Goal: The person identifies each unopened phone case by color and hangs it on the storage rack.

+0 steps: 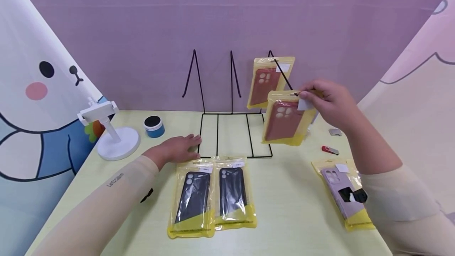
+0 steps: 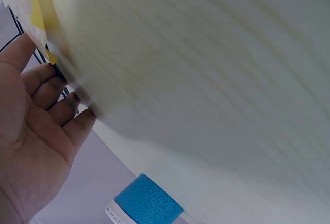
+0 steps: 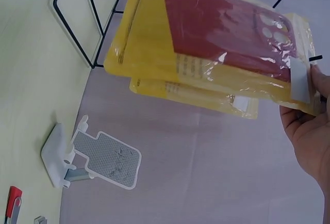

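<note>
- Left hand, fingers loosely spread, lay at the rack's left edge.
- Two black packs lay before it.
- Rear red pack hung on the right prong.
- Front red pack, at its tip, was pinched by the right hand.
- Lilac pack lay rightmost.

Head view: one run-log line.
right grip: pinching front pouch at hook tip | left grip: at rack base | rear pouch: on hook

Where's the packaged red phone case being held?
Right of centre in the head view: its yellow packet is at the tip of the rightmost black hook, pinched by the right hand.
</note>
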`<state>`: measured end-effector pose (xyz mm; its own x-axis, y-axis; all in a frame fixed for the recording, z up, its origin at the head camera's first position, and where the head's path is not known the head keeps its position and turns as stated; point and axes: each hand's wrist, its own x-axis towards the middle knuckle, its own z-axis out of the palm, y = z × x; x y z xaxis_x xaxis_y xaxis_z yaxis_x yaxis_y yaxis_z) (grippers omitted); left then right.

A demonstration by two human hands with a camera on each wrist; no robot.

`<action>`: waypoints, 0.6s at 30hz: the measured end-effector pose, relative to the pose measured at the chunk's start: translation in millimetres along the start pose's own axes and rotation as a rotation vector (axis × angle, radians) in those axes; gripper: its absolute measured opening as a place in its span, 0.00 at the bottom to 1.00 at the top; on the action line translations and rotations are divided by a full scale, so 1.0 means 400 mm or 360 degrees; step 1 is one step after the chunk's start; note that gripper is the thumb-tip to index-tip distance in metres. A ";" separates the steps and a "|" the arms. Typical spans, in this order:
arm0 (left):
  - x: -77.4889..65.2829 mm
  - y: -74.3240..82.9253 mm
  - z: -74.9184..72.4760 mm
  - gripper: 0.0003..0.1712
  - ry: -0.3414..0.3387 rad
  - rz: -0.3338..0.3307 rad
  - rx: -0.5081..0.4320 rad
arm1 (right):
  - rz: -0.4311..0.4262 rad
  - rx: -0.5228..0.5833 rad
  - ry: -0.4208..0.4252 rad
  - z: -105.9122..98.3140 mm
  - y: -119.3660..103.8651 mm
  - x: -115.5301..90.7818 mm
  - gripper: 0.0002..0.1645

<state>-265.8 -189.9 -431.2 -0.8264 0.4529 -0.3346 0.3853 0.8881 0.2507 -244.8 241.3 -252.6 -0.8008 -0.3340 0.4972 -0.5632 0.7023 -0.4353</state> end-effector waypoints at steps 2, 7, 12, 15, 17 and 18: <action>-0.002 0.001 -0.001 0.43 -0.0001 -0.0003 0.0001 | 0.0020 -0.0001 -0.0015 0.007 0.002 0.007 0.10; -0.003 0.002 -0.002 0.43 -0.0004 -0.0009 -0.0011 | 0.0207 0.0014 -0.0071 0.017 0.008 0.029 0.17; 0.002 0.001 0.001 0.43 -0.0007 -0.0012 -0.0018 | 0.0347 -0.0026 -0.0097 0.024 0.010 0.055 0.23; 0.002 -0.001 0.000 0.43 -0.0001 -0.0005 -0.0017 | 0.0385 -0.0050 -0.0098 0.028 0.011 0.071 0.24; 0.002 -0.001 0.000 0.43 0.0004 0.0001 -0.0021 | 0.0415 -0.0055 -0.0101 0.031 0.011 0.081 0.24; 0.001 -0.001 -0.001 0.43 0.0004 0.0000 -0.0025 | 0.0425 -0.0058 -0.0101 0.032 0.012 0.086 0.24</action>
<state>-266.3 -190.2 -430.9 -0.8274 0.4530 -0.3320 0.3789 0.8866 0.2652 -277.7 225.2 -247.3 -0.9316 -0.1722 0.3200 -0.3240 0.7925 -0.5168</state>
